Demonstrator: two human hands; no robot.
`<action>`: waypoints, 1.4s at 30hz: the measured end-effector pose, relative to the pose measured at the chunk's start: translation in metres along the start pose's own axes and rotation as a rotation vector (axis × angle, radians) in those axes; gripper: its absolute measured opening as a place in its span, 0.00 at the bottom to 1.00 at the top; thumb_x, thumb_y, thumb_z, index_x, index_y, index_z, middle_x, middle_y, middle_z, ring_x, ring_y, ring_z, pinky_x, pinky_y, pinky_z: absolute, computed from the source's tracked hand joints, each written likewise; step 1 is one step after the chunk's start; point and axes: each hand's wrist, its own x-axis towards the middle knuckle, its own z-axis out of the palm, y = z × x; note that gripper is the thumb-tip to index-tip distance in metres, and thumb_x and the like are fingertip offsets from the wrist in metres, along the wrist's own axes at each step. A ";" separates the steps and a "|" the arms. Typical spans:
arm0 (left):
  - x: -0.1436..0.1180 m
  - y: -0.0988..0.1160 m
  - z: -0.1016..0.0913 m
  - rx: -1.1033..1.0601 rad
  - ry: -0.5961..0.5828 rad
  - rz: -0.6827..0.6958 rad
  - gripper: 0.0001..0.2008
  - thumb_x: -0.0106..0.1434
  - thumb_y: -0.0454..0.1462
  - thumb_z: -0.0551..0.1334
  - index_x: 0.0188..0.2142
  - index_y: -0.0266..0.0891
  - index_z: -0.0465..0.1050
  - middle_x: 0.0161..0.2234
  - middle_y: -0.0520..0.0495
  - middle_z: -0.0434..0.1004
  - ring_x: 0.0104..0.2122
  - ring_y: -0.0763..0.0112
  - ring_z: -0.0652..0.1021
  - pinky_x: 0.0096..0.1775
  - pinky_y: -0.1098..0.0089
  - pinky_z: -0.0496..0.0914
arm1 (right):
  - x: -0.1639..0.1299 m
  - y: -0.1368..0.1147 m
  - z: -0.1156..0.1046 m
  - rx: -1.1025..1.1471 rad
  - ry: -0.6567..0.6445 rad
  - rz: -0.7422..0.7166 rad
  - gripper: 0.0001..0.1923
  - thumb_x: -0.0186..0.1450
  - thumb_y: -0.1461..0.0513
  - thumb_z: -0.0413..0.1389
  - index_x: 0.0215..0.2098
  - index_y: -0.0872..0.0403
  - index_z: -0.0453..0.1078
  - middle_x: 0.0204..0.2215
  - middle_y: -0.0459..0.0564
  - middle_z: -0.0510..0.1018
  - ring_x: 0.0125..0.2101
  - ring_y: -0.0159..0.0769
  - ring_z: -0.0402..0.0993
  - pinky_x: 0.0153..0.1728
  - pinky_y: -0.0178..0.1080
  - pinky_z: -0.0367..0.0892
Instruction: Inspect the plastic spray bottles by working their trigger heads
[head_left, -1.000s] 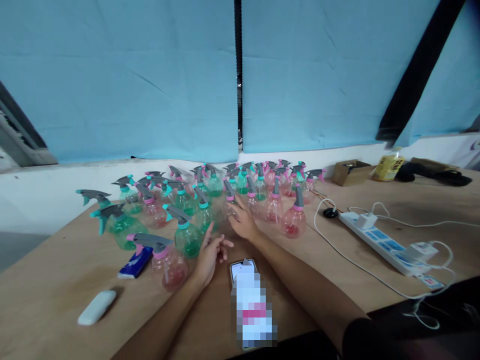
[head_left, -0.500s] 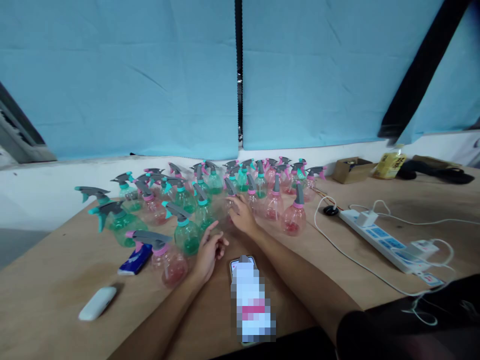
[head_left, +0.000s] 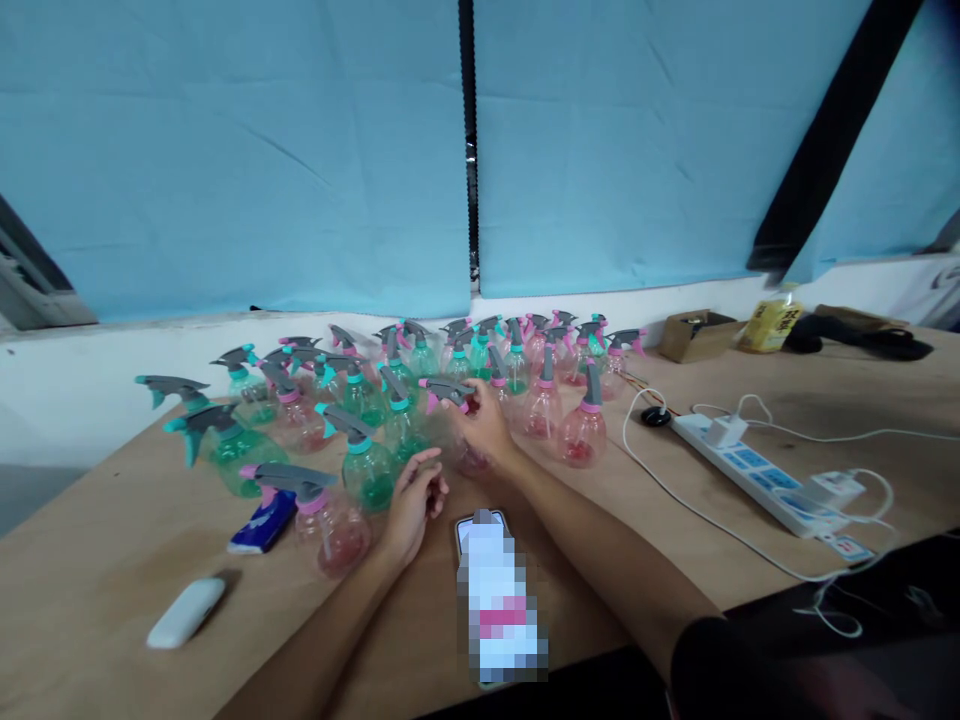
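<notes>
A small workshop: dozens of spray bottles (head_left: 360, 455) crowd a plywood table (head_left: 675, 500).

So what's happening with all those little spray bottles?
A person sits at a wooden table crowded with small green and pink spray bottles. Their right hand has a grip on a pink bottle by its grey sprayer top. The left hand rests open on the table just in front of a green bottle, holding nothing. A phone lies near the wrists, and a white power strip sits to the right.
</notes>
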 end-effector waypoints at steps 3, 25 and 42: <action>0.000 -0.001 -0.001 0.002 -0.002 -0.005 0.22 0.55 0.44 0.65 0.48 0.40 0.68 0.20 0.59 0.69 0.14 0.80 0.64 0.18 0.78 0.52 | 0.006 -0.001 -0.005 -0.122 -0.048 0.032 0.11 0.59 0.54 0.58 0.34 0.53 0.70 0.23 0.41 0.68 0.25 0.31 0.63 0.28 0.33 0.61; 0.002 -0.003 -0.002 0.029 -0.006 0.004 0.25 0.56 0.44 0.65 0.51 0.41 0.66 0.20 0.59 0.69 0.14 0.79 0.65 0.18 0.78 0.53 | 0.014 -0.022 -0.008 0.262 -0.483 0.089 0.12 0.53 0.64 0.56 0.36 0.53 0.76 0.26 0.42 0.75 0.29 0.32 0.71 0.32 0.34 0.66; 0.002 -0.003 -0.001 0.028 -0.011 0.003 0.23 0.56 0.44 0.65 0.50 0.41 0.67 0.19 0.59 0.69 0.14 0.79 0.65 0.18 0.78 0.53 | 0.009 -0.025 -0.014 0.364 -0.518 0.059 0.20 0.56 0.65 0.54 0.48 0.48 0.71 0.41 0.45 0.78 0.33 0.34 0.76 0.35 0.36 0.71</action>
